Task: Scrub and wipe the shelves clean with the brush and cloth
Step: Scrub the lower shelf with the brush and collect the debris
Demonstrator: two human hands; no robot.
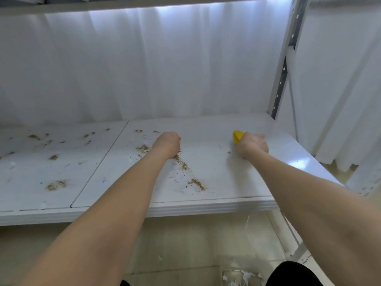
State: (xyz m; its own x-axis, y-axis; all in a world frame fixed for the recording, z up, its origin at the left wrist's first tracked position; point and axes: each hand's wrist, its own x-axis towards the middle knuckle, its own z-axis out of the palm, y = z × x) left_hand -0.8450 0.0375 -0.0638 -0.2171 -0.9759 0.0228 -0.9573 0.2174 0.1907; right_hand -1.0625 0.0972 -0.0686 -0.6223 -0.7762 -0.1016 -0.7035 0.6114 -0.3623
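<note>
A white metal shelf [216, 174] stretches across the view, strewn with brown crumbs [185, 166] and white paper scraps. My right hand [252, 144] grips a yellow brush [237, 136] and holds it down on the right part of the shelf; only the brush's yellow end shows past my fingers. My left hand [168, 144] rests on the middle of the shelf as a closed fist beside a trail of crumbs. What it holds, if anything, is hidden. No cloth is visible.
A white curtain [144, 69] hangs behind the shelf. A perforated steel upright [282, 75] stands at the back right corner. Another shelf's edge [123, 5] runs overhead. Paper scraps [241, 277] lie on the tiled floor below.
</note>
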